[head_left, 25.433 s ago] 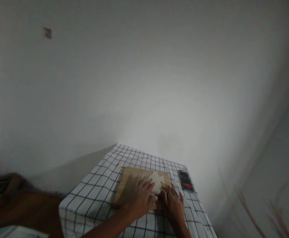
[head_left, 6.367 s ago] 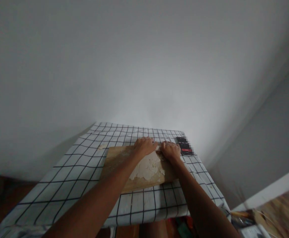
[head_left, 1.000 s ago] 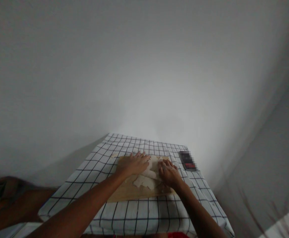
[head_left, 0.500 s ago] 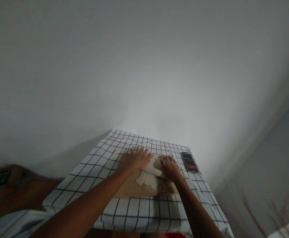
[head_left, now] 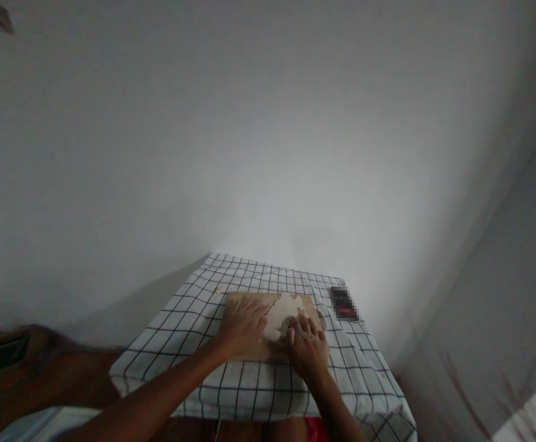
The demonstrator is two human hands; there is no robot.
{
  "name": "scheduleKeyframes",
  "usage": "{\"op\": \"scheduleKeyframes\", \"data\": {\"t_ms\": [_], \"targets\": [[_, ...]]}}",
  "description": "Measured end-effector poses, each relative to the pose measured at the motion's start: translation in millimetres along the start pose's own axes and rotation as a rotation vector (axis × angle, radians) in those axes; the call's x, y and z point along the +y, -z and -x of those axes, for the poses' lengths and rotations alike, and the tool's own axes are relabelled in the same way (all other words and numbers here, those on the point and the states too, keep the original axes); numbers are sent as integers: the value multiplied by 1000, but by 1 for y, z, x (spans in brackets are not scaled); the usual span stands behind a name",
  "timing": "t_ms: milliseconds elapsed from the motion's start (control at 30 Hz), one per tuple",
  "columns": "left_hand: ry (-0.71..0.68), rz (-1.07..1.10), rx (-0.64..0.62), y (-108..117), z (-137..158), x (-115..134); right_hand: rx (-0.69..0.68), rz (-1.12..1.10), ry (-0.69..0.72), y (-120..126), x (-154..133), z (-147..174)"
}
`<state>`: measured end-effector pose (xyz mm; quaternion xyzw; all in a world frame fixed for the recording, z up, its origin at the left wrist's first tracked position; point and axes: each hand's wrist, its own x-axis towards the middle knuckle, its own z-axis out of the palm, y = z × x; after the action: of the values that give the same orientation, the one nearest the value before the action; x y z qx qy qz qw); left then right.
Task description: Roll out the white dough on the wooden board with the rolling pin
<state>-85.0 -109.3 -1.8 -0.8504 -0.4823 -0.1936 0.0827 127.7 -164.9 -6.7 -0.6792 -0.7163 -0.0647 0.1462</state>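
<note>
A sheet of pale dough (head_left: 283,310) with ragged edges lies on a wooden board (head_left: 263,353). Across its near part is a short pale rod, apparently a floured rolling pin (head_left: 272,334), its ends hidden by my hands. My left hand (head_left: 244,324) lies over the board's left side, fingers stretched out and the palm near the rod's left end. At the right, my right hand (head_left: 307,345) has its fingers bent down over the dough's edge and the rod's other end. What lies under its palm is hidden.
The board rests on a table with a white, black-checked cloth (head_left: 231,399). A dark phone-like object (head_left: 344,304), partly pixelated, lies at the right edge. A pale wall (head_left: 268,153) stands behind the table. Brown furniture (head_left: 56,368) is at lower left.
Both hands have come back toward me over the board, and the rod with them. More of the dough's far part shows. My right hand's fingers look more bent. The view has shifted slightly.
</note>
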Motion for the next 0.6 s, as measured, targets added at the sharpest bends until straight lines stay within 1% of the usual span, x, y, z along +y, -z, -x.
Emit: {"op": "scheduleKeyframes", "data": {"t_ms": [133,233,367,500,567,600], "targets": [[-53,6,70,-8,22,-5,78,-65,-2,-7,-8,19],[-72,11,113,-20,25,-12,116,-108,-29,-11,-11,23],[-46,12,117,-31,7,-18,144,-148,-41,-13,-8,9],[-28,4,117,-36,-18,-21,175,-145,-73,-11,0,-18],[-27,16,96,-38,-30,-22,171,-129,-87,-8,4,-34],[-3,32,85,-39,-37,-23,169,-118,-83,-7,6,-42]]}}
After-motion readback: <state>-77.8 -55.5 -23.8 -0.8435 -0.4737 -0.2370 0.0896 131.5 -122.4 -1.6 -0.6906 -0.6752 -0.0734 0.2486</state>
